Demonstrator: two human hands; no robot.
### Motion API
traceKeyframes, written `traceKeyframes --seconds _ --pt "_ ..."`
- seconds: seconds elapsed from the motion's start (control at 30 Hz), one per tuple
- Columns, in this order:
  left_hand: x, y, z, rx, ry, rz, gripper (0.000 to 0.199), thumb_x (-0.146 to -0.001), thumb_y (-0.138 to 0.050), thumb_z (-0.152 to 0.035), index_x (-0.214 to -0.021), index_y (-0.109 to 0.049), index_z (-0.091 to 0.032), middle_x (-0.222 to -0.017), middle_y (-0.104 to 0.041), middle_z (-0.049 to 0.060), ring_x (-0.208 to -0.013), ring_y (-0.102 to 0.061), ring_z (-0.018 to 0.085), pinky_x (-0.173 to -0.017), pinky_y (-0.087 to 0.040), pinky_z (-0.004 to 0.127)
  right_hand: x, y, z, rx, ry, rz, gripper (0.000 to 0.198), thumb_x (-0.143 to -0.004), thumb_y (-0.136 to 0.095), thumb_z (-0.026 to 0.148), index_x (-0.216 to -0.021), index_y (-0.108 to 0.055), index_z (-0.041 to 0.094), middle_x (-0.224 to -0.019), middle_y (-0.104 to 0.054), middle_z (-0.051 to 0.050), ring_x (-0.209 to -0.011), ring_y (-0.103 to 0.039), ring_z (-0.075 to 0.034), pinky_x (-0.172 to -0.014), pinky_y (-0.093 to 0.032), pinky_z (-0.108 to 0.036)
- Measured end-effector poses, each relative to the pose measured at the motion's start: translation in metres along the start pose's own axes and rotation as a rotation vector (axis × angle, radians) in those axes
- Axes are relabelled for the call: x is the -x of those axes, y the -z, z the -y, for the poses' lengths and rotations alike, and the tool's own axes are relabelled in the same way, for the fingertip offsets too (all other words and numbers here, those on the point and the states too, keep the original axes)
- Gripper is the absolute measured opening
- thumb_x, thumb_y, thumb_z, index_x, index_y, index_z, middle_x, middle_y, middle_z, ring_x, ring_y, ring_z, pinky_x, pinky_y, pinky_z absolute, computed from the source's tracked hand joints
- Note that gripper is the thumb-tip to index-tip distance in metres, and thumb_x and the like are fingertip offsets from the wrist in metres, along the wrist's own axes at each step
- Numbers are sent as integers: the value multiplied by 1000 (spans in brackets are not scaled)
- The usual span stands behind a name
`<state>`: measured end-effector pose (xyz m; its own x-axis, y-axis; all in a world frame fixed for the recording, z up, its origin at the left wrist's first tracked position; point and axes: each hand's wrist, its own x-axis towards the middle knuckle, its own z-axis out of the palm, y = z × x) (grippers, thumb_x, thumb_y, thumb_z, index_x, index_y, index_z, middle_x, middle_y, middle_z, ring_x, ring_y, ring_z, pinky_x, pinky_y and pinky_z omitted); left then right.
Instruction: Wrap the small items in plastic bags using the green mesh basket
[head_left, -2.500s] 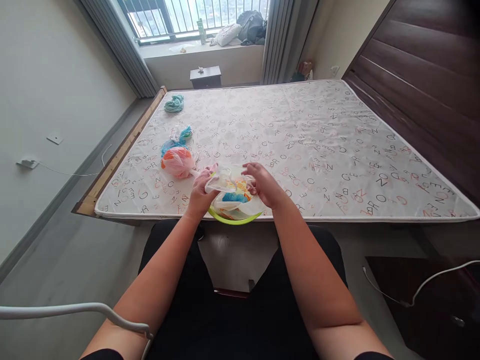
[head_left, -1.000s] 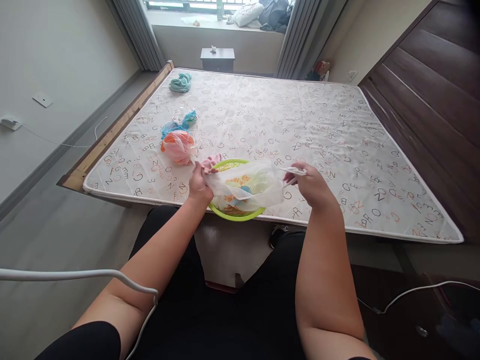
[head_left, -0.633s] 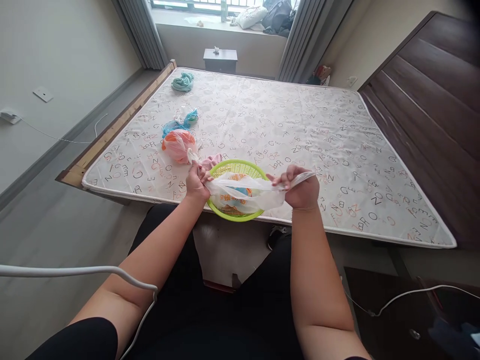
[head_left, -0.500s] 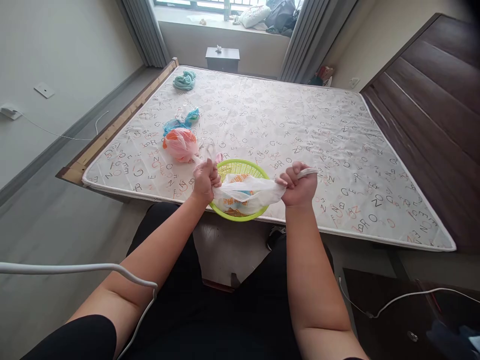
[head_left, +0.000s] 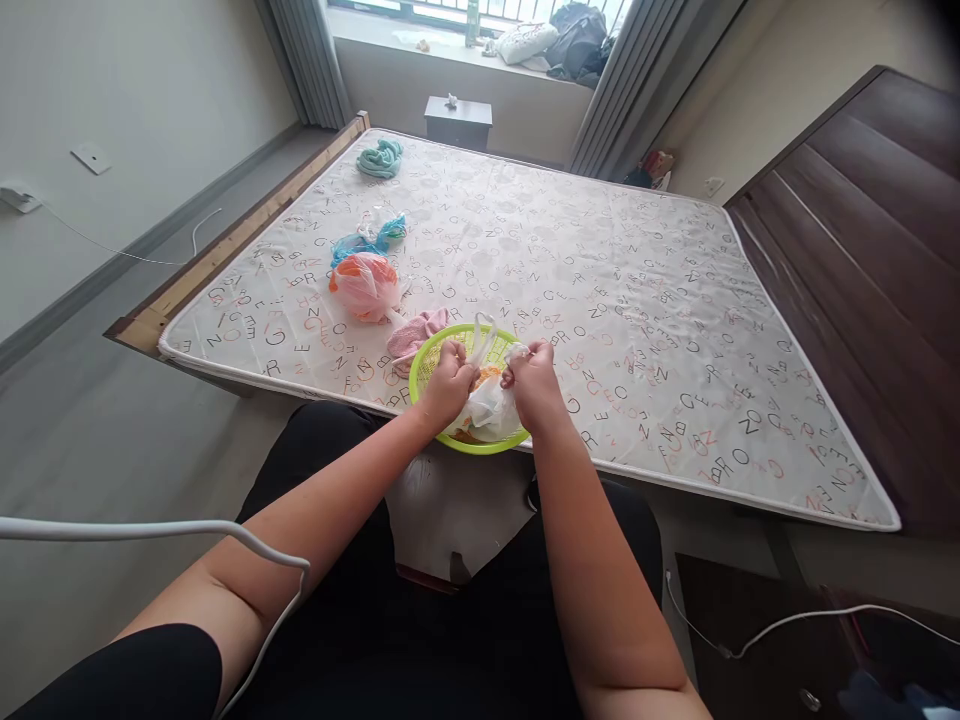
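Inside a round lime-green perforated plastic basket (head_left: 480, 450), at the near edge of a white letter-printed mattress (head_left: 637, 300): a thin white translucent plastic bag (head_left: 491, 412) with orange patches, crumpled in the near part. Left grip (head_left: 450, 384) curled around plastic, with a slim loop of the bag (head_left: 484, 335) standing just above; right grip (head_left: 534, 385) likewise curled, pinching a bunched white end, near the left one. Unable to tell the crossing of plastic between the two, or the full contents.

Step in hand, by the look of it: working the bag's upper ends. Probably best to draw both evenly, keep tension steady, and spare such thin film from fingernails. Worth pulling low and level, too, so as not to drag the basket off the edge. Just beside the basket, a pink fabric cloth (head_left: 417, 338): keep clear of the pull.
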<state>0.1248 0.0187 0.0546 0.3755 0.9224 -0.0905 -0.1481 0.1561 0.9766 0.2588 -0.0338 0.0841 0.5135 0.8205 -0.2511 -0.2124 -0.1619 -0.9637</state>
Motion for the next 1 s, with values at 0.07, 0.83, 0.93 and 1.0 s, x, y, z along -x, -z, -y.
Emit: traceKeyframes --seconds 0.07,0.83,0.93,1.0 --pt "0 0 1 25 23 52 20 -80 -61 -22 -85 -42 -25 -61 -50 -7 -48 -39 10 -48 -29 22 4 -5 -4 112 111 -92 35 -90 -65 44 -94 -34 30 -74 -44 9 -60 -49 -13 -63 -46 -28" --pt "-2 14 -8 99 148 411 58 -73 -88 -70 -70 -64 -17 -57 -50 -2 -47 -39 7 -45 -27 24 8 4 -6 416 590 279 60 -107 -43 43 -166 -36 35 -162 -57 -6 -155 -46 -24 -131 -32 -54" --pt "-1 16 -10 67 145 454 54 -75 -88 -66 -77 -68 -15 -60 -57 -1 -49 -46 7 -48 -33 24 -3 12 -10 476 484 209 56 -100 -53 42 -154 -54 28 -163 -55 -10 -153 -49 -27 -129 -36 -52" --pt "0 17 -9 35 134 492 50 -78 -88 -60 -80 -66 -15 -62 -60 0 -50 -49 8 -49 -36 23 -9 17 -11 502 344 216 44 -94 -61 44 -132 -70 23 -140 -72 -12 -133 -64 -30 -119 -47 -52"
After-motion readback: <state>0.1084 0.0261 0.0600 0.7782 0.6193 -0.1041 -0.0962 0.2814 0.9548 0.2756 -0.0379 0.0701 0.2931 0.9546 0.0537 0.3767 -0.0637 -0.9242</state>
